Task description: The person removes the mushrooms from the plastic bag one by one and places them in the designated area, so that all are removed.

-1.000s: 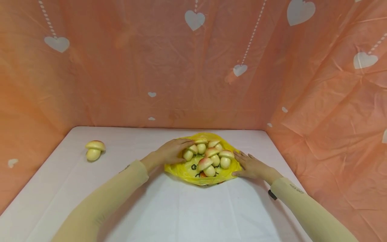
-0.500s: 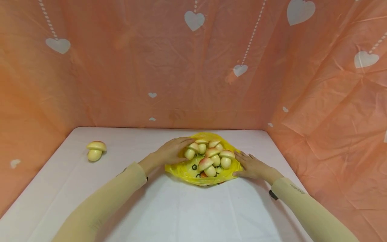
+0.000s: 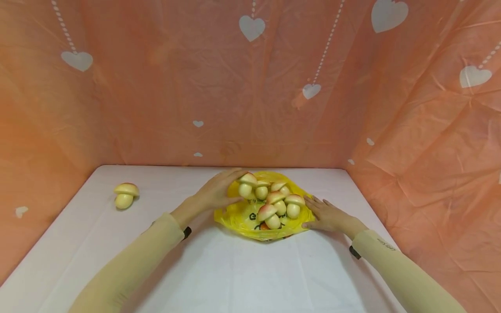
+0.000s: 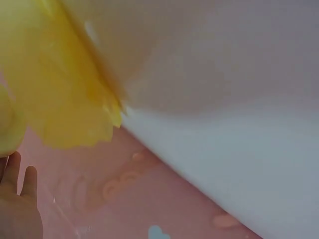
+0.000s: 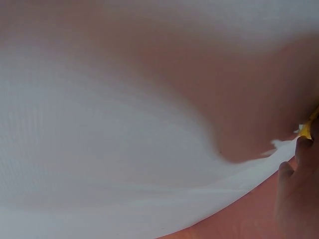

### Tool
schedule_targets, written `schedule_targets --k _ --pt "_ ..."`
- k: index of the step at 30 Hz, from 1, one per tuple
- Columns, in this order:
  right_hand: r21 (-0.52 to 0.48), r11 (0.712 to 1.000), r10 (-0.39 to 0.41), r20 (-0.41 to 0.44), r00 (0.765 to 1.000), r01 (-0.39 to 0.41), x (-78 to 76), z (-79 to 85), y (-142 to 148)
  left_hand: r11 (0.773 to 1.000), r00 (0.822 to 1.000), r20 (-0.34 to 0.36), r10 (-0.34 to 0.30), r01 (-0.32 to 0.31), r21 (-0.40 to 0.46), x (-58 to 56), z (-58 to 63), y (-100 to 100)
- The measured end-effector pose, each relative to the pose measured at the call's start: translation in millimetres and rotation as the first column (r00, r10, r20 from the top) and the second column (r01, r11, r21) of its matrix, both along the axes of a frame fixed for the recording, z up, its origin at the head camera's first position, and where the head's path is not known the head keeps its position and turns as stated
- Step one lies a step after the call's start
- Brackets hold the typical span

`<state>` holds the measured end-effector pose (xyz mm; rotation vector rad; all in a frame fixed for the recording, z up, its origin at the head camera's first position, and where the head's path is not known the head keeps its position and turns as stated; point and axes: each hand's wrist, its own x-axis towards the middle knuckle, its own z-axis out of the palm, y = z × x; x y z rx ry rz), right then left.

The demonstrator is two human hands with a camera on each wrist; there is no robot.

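Observation:
A yellow plastic bag (image 3: 235, 217) lies spread on the table, with several mushroom-shaped pieces (image 3: 272, 221) on it, pale-stemmed and with red-tinged caps. My left hand (image 3: 215, 191) grips one mushroom (image 3: 246, 184) between thumb and fingers at the bag's far left side. In the left wrist view, the fingers touch its pale round surface (image 4: 7, 122) at the left edge, beside the bag (image 4: 75, 99). At the bag's right side, my right hand (image 3: 328, 216) rests with fingers extended on the yellow film. Only part of that hand shows in the right wrist view.
A single mushroom (image 3: 125, 194) stands at the table's far left. The white-covered table (image 3: 266, 278) meets an orange curtain (image 3: 219, 87) with white hearts at its back and sides.
My left hand has raised the leftmost mushroom on the bag and shifted it slightly away from me. The right hand has hardly moved.

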<state>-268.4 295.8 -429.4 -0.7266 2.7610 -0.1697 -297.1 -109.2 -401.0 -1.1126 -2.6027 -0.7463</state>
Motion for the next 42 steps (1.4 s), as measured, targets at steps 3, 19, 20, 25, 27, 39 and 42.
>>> schedule_targets --k 3,19,20,25,27,39,42 --pt "-0.008 1.000 -0.006 0.014 1.000 0.007 -0.1 0.2 -1 0.999 1.000 -0.015 0.010 -0.009 0.030 2.1 3.5 -7" --pt "-0.012 1.000 -0.017 0.032 0.999 0.018 0.1 1.4 -1 0.992 0.994 -0.053 0.093 -0.088 0.088 16.7 12.9 -55" --pt "-0.012 1.000 -0.017 0.031 0.999 0.017 0.3 1.5 -1 0.992 0.993 -0.060 0.097 -0.091 0.088 17.5 13.3 -59" --pt "-0.011 1.000 -0.007 0.017 1.000 0.007 1.5 2.4 -1 0.989 0.988 -0.094 0.119 -0.110 0.094 20.8 13.3 -76" --pt "-0.017 1.000 -0.001 0.009 1.000 0.002 1.9 2.6 -1 0.988 0.985 -0.111 0.131 -0.120 0.096 21.5 11.9 -84" --pt "-0.022 1.000 0.004 -0.011 1.000 -0.004 0.1 -0.8 1 0.979 0.972 -0.132 0.193 -0.182 0.088 31.5 7.6 -127" --pt "-0.023 1.000 0.004 -0.009 1.000 -0.004 0.4 -1.2 1 0.976 0.969 -0.128 0.211 -0.203 0.075 35.1 6.8 -138"
